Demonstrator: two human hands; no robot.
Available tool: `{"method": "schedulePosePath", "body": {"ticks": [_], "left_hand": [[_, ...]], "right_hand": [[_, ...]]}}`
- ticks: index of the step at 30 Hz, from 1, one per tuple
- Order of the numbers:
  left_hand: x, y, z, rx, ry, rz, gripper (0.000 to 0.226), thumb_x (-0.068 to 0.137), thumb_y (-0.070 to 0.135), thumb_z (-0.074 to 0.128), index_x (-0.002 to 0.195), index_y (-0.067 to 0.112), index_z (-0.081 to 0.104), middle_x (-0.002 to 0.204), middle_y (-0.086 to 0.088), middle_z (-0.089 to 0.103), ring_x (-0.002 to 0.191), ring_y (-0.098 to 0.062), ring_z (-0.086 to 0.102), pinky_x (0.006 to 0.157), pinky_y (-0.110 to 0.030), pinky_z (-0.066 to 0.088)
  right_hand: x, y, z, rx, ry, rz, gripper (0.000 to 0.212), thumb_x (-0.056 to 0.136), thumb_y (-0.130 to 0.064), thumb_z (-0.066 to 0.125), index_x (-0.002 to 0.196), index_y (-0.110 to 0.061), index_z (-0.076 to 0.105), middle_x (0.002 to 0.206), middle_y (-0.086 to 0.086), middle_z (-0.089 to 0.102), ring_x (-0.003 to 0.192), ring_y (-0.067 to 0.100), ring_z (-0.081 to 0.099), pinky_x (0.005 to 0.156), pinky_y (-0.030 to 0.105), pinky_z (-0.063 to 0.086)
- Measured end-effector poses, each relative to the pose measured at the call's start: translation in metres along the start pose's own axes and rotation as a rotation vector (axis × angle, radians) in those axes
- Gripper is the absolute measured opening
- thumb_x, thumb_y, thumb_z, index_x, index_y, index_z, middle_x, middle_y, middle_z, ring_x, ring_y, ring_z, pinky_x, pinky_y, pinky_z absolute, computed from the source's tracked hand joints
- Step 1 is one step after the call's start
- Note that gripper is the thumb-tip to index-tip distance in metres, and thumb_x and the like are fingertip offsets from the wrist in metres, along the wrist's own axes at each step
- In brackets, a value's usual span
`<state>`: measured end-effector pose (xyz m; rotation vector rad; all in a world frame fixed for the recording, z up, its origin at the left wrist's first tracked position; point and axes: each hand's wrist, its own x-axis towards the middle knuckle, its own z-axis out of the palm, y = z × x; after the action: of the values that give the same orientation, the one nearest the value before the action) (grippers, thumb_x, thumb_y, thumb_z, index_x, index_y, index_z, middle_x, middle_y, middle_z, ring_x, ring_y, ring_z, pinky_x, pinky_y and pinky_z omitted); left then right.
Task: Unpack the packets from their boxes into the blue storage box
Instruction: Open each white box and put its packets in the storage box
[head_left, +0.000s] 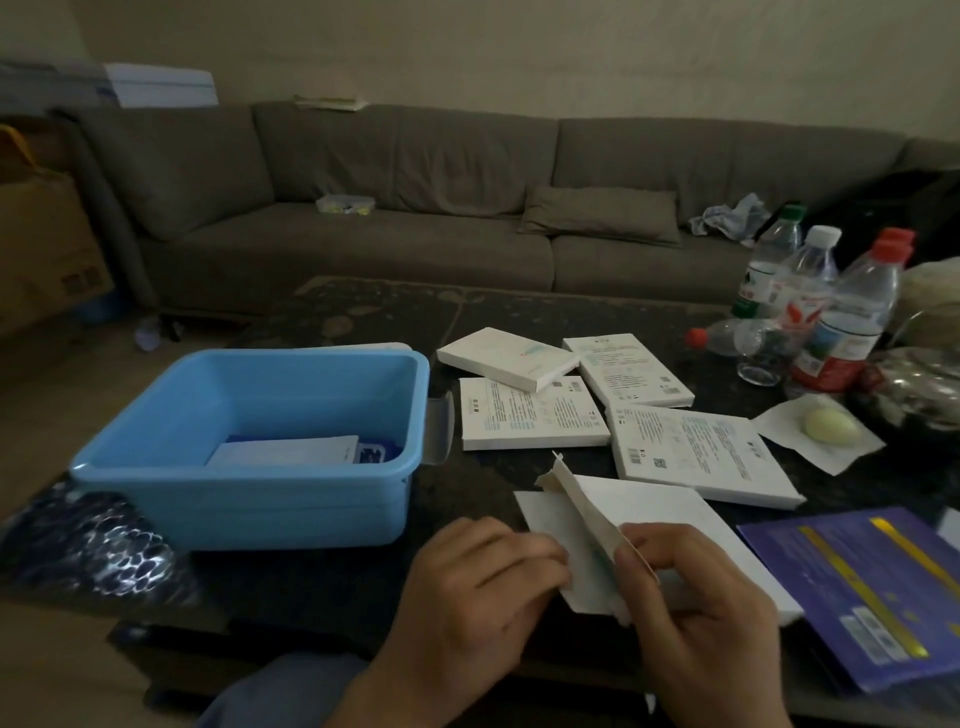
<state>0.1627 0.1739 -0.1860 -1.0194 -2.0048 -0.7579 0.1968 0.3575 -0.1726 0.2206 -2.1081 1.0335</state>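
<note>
Dim light falls over a dark coffee table (363, 566) with a mottled, stone-like top, and a long grey sofa (395, 208) runs along the wall behind it. From the head camera, the blue storage box (249, 499) sits on the left part of the table, open at the top, with a white packet (283, 450) lying flat on its floor beside a small dark blue item I cannot identify. To the right of it, four flat white boxes (530, 418) lie in a loose cluster, some overlapping at their corners, printed sides up. Nearer the person, a fifth white box (660, 512) lies on the table with its end flap (566, 486) lifted and torn-looking. The left hand (478, 587) pinches the near-left corner of this box between thumb and fingers, and the right hand (691, 608) is closed on the opened flap edge just beside it, the two hands almost touching. A purple carton with gold stripes (862, 587) lies at the right, partly tucked against the white box. Several clear plastic water bottles (841, 317) stand and lie at the far right, near a pale yellow round object on a white square wrapper (826, 426). A blue sleeve shows at the bottom edge.
</note>
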Motion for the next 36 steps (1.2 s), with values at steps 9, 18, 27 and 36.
{"method": "schedulePosePath", "body": {"ticks": [9, 18, 27, 36], "left_hand": [[-0.002, -0.016, -0.047, -0.121, 0.278, -0.114, 0.016, 0.102, 0.015, 0.045, 0.091, 0.015, 0.056, 0.109, 0.003, 0.065, 0.101, -0.012, 0.064, 0.090, -0.022, 0.048], [0.024, -0.016, -0.088, -0.316, 0.421, -0.111, 0.009, 0.101, 0.020, 0.046, 0.094, 0.020, 0.051, 0.103, 0.001, 0.066, 0.097, -0.018, 0.066, 0.085, -0.028, 0.049], [0.053, -0.059, -0.137, -0.404, 0.621, -0.112, 0.012, 0.100, 0.022, 0.043, 0.102, 0.026, 0.054, 0.101, -0.003, 0.066, 0.094, -0.028, 0.062, 0.085, -0.037, 0.046], [0.026, -0.122, -0.201, -0.187, 0.185, -0.830, 0.033, 0.086, 0.006, 0.070, 0.099, 0.035, 0.065, 0.113, 0.018, 0.065, 0.096, 0.002, 0.065, 0.072, -0.013, 0.055]], "right_hand": [[-0.012, 0.012, 0.010, -0.066, -0.246, -0.112, 0.048, 0.084, -0.064, 0.053, 0.065, -0.021, 0.065, 0.086, -0.015, 0.064, 0.089, -0.004, 0.058, 0.081, 0.010, 0.045], [0.013, -0.037, 0.002, 0.235, -0.420, 0.162, 0.066, 0.061, -0.083, 0.060, 0.118, -0.051, 0.056, 0.132, -0.028, 0.053, 0.125, -0.009, 0.046, 0.094, 0.018, 0.047], [0.137, -0.110, 0.061, 0.577, -1.051, 0.650, 0.028, 0.080, -0.030, 0.065, 0.104, -0.016, 0.066, 0.099, 0.003, 0.075, 0.092, 0.021, 0.072, 0.084, 0.041, 0.058], [0.199, -0.124, 0.157, 0.253, -1.046, 0.437, 0.014, 0.085, -0.020, 0.068, 0.099, -0.022, 0.069, 0.092, -0.001, 0.074, 0.080, 0.015, 0.073, 0.061, 0.031, 0.060]]}}
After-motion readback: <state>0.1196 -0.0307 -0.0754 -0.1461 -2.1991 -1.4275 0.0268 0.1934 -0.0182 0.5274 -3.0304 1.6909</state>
